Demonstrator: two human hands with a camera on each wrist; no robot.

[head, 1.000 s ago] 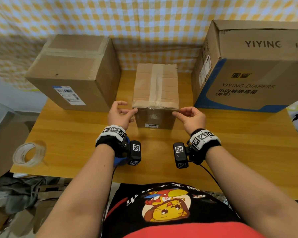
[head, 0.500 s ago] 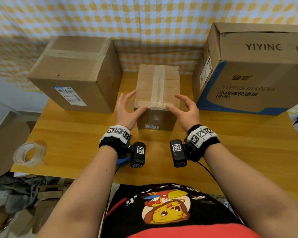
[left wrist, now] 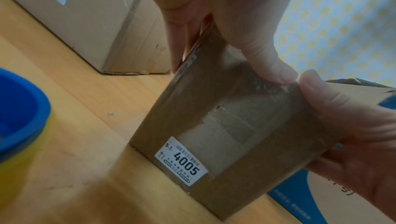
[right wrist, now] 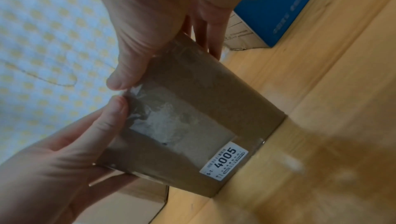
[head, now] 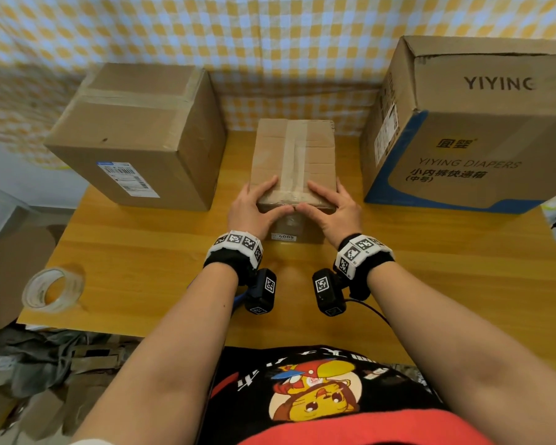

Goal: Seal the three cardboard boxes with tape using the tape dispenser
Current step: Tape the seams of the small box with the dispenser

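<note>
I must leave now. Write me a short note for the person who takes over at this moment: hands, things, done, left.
Left hand and right hand: both on the small middle box, thumbs pressing the tape end at its near top edge, fingers along its sides.
Left box and big diaper box stand on either side on the table.
Tape roll lies at the table's left front corner.
Done: tape strips show along the tops of the middle and left boxes.
Left: finish smoothing; the diaper box's top seam is not visible, so check it.
</note>
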